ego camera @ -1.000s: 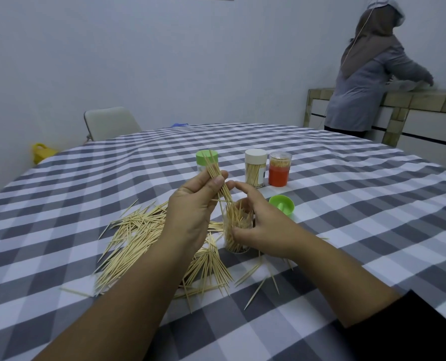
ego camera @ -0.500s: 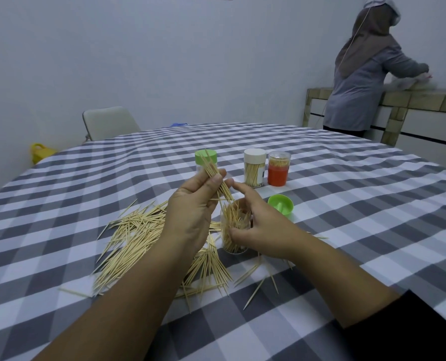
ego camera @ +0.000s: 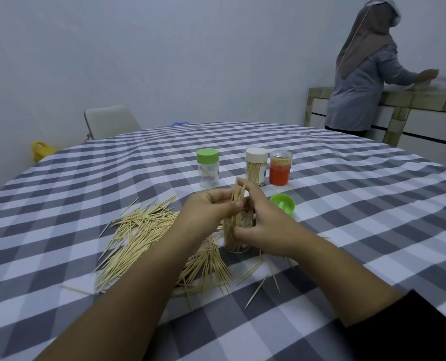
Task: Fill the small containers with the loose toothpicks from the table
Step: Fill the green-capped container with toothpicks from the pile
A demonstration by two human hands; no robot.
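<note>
Toothpicks (ego camera: 143, 235) sprawl loose on the bench (ego camera: 346, 204), left of the open jar (ego camera: 236, 234), with strays near its front. Left hand (ego camera: 206, 212) pinches a bundle (ego camera: 237, 194) standing in the jar's mouth; right hand (ego camera: 263, 225) grips the jar (hiding most of it). Lid (ego camera: 282, 205) just right, three jars (ego camera: 255, 169) behind, clear cloth beyond. Bench edges cut off.
</note>
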